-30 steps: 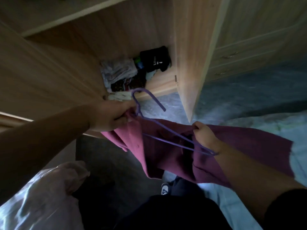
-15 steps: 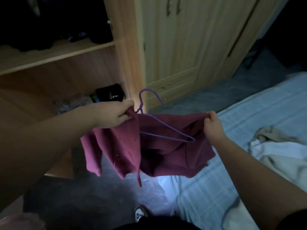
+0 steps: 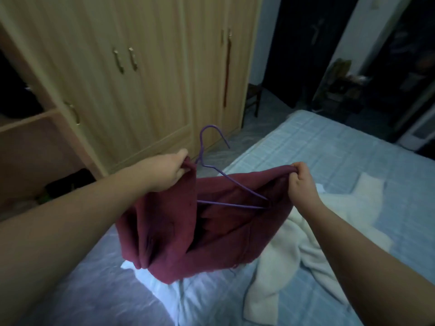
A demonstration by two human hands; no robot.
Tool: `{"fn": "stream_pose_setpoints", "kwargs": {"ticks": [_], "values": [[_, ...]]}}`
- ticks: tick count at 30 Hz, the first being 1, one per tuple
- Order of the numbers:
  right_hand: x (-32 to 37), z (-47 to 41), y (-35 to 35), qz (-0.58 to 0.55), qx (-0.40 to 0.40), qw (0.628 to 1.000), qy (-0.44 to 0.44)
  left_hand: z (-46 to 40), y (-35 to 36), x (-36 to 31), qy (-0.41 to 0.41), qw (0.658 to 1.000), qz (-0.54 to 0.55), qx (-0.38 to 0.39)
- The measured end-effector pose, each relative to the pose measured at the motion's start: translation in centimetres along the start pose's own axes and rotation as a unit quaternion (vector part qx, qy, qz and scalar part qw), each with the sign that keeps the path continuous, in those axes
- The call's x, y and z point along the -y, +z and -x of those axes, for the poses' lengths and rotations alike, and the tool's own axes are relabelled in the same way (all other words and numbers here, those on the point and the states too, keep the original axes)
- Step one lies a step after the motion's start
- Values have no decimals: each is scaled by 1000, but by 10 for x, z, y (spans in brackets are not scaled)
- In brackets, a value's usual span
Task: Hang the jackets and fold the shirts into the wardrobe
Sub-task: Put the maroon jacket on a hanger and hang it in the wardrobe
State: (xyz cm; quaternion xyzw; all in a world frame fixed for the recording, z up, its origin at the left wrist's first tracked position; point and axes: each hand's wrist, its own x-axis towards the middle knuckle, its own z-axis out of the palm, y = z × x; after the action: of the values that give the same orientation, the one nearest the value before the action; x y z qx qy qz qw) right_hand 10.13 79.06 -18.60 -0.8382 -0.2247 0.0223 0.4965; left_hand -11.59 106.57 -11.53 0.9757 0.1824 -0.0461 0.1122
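Observation:
A maroon jacket (image 3: 179, 234) hangs spread between my two hands above the bed. My left hand (image 3: 168, 171) grips its upper left edge, right by the neck of a purple wire hanger (image 3: 231, 184). My right hand (image 3: 300, 182) pinches the jacket's upper right edge. The hanger lies partly inside the jacket, its hook sticking up past my left hand. A cream garment (image 3: 306, 243) lies crumpled on the bed under my right forearm.
The wooden wardrobe (image 3: 141, 78) stands at the left with shut doors; an open section with a shelf (image 3: 28, 121) shows at the far left. The bed with a light blue sheet (image 3: 341, 156) fills the right and bottom. A dark doorway lies behind.
My view has swung right and up, from the open wardrobe to the bed. Both hands carried the jacket and hanger over the bed, keeping their grips.

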Motion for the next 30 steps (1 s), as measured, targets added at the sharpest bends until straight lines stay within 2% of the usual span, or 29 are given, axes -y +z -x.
{"fn": "stream_pose_setpoints", "kwargs": {"ticks": [3, 6, 8, 10, 15, 18, 23, 27, 30], "values": [[-19, -2, -51, 47, -29, 998, 11, -33, 2, -51, 21, 1000, -18, -6], [-34, -3, -97, 67, -66, 995, 8, -60, -5, -88, 36, 997, -33, -54], [-39, -2, -120, 63, -78, 995, 24, -74, -12, -109, 33, 996, -17, -85], [-40, 1, -133, 52, -81, 995, 12, -85, -16, -133, 43, 995, 9, -85], [-41, 9, -129, -3, -43, 999, -24, -102, -8, -195, 103, 988, 105, -50], [-31, 17, -120, -52, -41, 998, -5, -114, -3, -213, 106, 982, 155, -32], [-6, 40, -104, -130, -23, 989, -69, -131, 0, -216, 98, 977, 190, -14], [2, 54, -99, -136, -26, 982, -129, -133, 6, -229, 92, 967, 236, 13], [7, 63, -99, -110, -46, 979, -167, -130, 20, -242, 89, 943, 316, 59]]}}
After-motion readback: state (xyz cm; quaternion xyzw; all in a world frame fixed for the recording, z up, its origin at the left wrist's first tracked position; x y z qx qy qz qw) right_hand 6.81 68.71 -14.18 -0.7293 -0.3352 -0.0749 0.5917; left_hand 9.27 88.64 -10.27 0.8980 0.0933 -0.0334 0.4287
